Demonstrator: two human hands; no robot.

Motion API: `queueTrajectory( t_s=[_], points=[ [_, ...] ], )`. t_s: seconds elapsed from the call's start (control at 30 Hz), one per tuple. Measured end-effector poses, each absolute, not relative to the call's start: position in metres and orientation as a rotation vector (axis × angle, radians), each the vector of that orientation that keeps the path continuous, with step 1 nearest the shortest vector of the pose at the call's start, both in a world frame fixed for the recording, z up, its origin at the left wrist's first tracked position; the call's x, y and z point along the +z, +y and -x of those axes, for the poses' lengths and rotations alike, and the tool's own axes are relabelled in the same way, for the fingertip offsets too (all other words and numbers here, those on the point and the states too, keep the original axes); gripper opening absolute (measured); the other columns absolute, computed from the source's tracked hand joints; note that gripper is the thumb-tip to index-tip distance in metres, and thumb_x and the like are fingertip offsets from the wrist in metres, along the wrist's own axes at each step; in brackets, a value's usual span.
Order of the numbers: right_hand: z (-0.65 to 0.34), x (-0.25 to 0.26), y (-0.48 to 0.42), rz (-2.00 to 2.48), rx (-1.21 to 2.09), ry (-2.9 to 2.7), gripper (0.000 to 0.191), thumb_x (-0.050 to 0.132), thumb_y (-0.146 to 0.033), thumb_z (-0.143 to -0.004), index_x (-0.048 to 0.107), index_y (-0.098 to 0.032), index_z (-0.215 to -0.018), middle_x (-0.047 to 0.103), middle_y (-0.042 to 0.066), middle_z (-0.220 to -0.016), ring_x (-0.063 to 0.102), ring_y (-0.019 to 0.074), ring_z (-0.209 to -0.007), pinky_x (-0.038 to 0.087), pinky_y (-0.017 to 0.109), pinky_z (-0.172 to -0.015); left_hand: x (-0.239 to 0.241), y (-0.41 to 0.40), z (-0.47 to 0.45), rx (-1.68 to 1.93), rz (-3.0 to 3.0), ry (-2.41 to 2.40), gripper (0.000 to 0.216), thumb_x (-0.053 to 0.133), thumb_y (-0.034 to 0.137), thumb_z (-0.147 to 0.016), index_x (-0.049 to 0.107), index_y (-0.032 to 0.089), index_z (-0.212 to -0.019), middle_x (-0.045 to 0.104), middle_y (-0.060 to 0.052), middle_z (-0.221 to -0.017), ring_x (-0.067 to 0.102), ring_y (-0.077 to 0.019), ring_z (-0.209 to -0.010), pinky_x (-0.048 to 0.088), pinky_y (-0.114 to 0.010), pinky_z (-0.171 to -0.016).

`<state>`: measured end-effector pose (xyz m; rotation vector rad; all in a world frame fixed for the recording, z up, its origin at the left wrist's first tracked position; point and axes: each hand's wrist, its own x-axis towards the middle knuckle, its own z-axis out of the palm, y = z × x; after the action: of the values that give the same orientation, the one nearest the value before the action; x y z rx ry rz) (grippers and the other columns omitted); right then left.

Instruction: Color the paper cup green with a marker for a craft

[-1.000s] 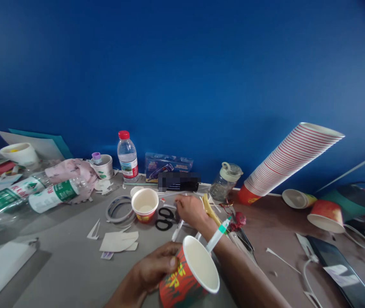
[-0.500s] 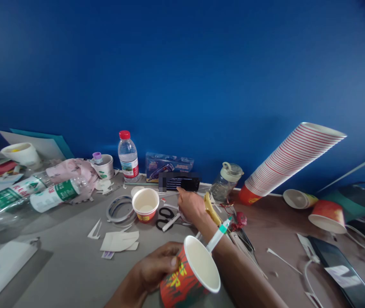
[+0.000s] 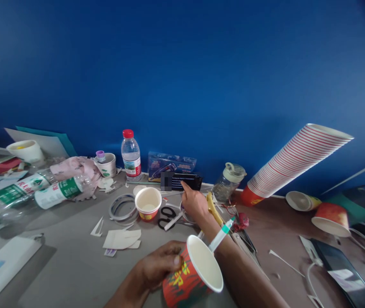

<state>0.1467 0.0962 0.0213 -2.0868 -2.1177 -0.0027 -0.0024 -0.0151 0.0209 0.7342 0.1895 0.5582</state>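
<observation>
My left hand (image 3: 161, 265) is closed around a red paper cup (image 3: 185, 282) with yellow lettering. The cup tilts so its white mouth faces right. Behind its rim sticks out a white marker (image 3: 219, 237) with a green tip; its lower end is hidden, so I cannot tell what holds it. Reaching forward past the cup, my right hand (image 3: 195, 203) holds nothing. Its index finger points at the lit screen of a phone (image 3: 187, 182) propped sideways near the wall. Black-handled scissors (image 3: 167, 218) and another paper cup (image 3: 148, 203) stand left of my right hand.
A tall leaning stack of paper cups (image 3: 291, 164) rises at right, near a lidded glass jar (image 3: 230, 177). Tape rolls (image 3: 122, 208), cut paper (image 3: 121, 239) and a red-capped bottle (image 3: 131, 156) lie to the left, with plastic bottles (image 3: 57, 192) beyond. A dark phone (image 3: 339, 265) lies right.
The view has shifted slightly, moving everything a little to the right. My right index finger is now more extended over the phone screen. The left hand keeps its hold on the cup.
</observation>
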Motion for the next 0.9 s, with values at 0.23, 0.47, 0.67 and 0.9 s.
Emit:
queueTrajectory(
  t_s=[0.23, 0.47, 0.67, 0.9],
  points=[
    [-0.1472, 0.0229, 0.0958, 2.092, -0.008, -2.11, 0.049, 0.034, -0.022, -0.094, 0.036, -0.022, -0.142, 0.072, 0.012, -0.103, 0.07, 0.0203, -0.084, 0.049, 0.027, -0.073, 0.0197, -0.0163, 0.0034, 0.561, -0.729, 0.231, 0.06, 0.076, 0.051, -0.056, 0.072, 0.007, -0.097, 0.071, -0.012, -0.077, 0.063, -0.0173, -0.067, 0.047, -0.024, -0.068],
    [-0.1509, 0.0233, 0.0939, 2.052, 0.016, -2.128, 0.04, 0.038, -0.022, -0.092, 0.053, -0.023, -0.13, 0.071, 0.01, -0.105, 0.069, 0.0202, -0.089, 0.048, 0.026, -0.077, 0.0205, -0.016, 0.0033, 0.552, -0.718, 0.232, 0.058, 0.077, 0.049, -0.056, 0.073, 0.006, -0.095, 0.07, -0.011, -0.075, 0.062, -0.0163, -0.067, 0.047, -0.023, -0.068],
    [-0.149, 0.0212, 0.0974, 2.112, 0.017, -2.166, 0.038, 0.039, -0.024, -0.093, 0.055, -0.028, -0.127, 0.073, 0.009, -0.1, 0.069, 0.0216, -0.087, 0.049, 0.03, -0.075, 0.018, -0.016, 0.0032, 0.571, -0.724, 0.229, 0.058, 0.076, 0.049, -0.056, 0.072, 0.005, -0.094, 0.07, -0.011, -0.075, 0.063, -0.0168, -0.067, 0.047, -0.023, -0.067],
    [-0.1503, 0.0213, 0.0974, 2.072, -0.033, -2.12, 0.044, 0.036, -0.023, -0.093, 0.045, -0.024, -0.136, 0.071, 0.01, -0.106, 0.07, 0.02, -0.087, 0.049, 0.027, -0.075, 0.0158, -0.0153, 0.0032, 0.567, -0.697, 0.231, 0.056, 0.077, 0.048, -0.056, 0.073, 0.008, -0.095, 0.072, -0.011, -0.078, 0.064, -0.0184, -0.069, 0.047, -0.025, -0.067]
  ],
)
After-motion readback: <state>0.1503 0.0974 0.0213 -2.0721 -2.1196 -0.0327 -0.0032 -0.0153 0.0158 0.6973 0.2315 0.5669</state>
